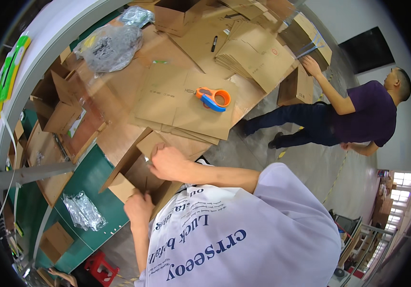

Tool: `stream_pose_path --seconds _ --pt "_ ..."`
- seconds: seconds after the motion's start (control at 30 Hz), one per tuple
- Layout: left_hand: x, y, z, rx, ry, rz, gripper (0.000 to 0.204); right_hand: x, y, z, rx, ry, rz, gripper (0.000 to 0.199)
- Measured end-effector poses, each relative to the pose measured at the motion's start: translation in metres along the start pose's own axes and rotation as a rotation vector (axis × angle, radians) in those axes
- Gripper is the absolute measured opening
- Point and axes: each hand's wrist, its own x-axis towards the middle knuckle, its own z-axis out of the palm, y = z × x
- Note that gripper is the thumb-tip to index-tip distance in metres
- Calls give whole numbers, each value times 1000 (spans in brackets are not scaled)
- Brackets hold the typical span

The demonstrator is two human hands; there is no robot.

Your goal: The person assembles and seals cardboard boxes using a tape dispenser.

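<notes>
Against my front at the table edge is an open brown cardboard box, its flaps standing out. My right hand comes in from the right, fingers bent round the upper flap. Curled at the lower flap is my left hand, its fingertips partly hidden by the cardboard. Just beyond the box lies a stack of flattened cartons, with an orange and blue tape dispenser resting on top.
Farther back are more flat cartons, a black marker and a clear plastic bag. Clear wrapping lies on the green surface at left. A person stands at right, one hand by an open box.
</notes>
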Motion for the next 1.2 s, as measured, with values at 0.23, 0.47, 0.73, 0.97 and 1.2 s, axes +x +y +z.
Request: stream_pose_path --seconds 0.23,0.47,0.73,0.97,1.2 --pt "-7 -44 -25 -377 -50 226 21 -1 48 -4 139 125 -115 64" --pt "-15 -101 3 -451 -47 464 50 7 90 17 433 -171 -163 70" --pt "-62 -93 16 -545 15 344 67 12 106 66 325 44 -225 59" --pt "-58 -89 53 -1011 247 116 88 7 106 53 526 64 -100 62" --pt "-42 -52 66 -1181 553 -411 58 15 110 59 562 3 -54 57"
